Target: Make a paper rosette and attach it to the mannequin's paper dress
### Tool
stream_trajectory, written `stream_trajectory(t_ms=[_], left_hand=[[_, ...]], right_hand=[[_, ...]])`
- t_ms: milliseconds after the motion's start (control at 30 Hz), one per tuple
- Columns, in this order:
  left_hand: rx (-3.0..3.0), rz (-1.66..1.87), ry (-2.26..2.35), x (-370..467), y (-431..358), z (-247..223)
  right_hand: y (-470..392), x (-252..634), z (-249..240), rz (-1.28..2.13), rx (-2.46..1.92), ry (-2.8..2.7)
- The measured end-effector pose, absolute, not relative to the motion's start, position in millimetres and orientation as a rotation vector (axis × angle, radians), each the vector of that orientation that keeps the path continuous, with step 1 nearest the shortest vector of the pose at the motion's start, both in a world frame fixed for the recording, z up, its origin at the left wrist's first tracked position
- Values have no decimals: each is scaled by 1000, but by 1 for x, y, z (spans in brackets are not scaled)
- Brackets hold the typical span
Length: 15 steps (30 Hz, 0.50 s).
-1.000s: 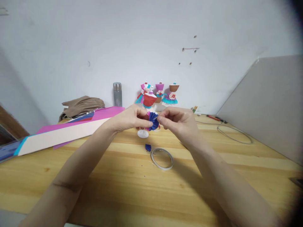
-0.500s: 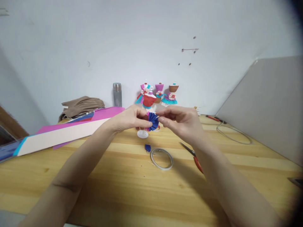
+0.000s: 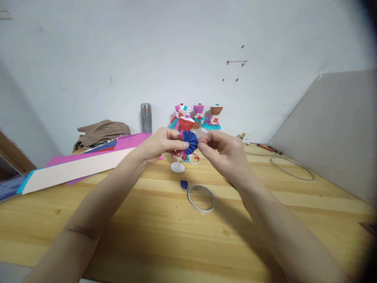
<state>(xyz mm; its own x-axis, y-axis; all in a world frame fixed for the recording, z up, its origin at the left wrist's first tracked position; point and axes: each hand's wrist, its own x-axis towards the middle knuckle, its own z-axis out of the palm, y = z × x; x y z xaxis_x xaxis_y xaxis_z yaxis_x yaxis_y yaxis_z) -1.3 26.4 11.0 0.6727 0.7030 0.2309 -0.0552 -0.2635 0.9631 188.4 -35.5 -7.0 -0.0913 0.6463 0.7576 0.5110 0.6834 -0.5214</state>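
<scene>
Grey ring lay on wooden counter, blue scrap just beside. Beyond, raised: left hand pinched blue pleated fan at its left side; right hand, fingertips nearly together, met its right edge, grip unclear. Red-topped mannequin stood behind, then three others near wall.

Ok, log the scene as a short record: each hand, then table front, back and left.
Left hand: pinching a blue, pleated, rounded piece
Right hand: at that piece's right edge; grip unclear
Table front: flat silver-grey ring, small dark-blue scrap beside it
Table back: small mannequins in coloured outfits, grey cylindrical flask
Table left: heaped brown cloth, long cream strip
</scene>
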Motion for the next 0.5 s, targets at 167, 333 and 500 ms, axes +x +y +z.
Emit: stream_trajectory(t_ms=[167,333,500], left_hand=[[1670,791,518,1,25,11],[1718,770,473,-2,29,9],[1826,679,452,-8,32,11]], right_hand=[[-35,187,-8,279,-914,-1667],[-34,189,-7,261,-909,-1666],[-33,189,-7,225,-932,-1661]])
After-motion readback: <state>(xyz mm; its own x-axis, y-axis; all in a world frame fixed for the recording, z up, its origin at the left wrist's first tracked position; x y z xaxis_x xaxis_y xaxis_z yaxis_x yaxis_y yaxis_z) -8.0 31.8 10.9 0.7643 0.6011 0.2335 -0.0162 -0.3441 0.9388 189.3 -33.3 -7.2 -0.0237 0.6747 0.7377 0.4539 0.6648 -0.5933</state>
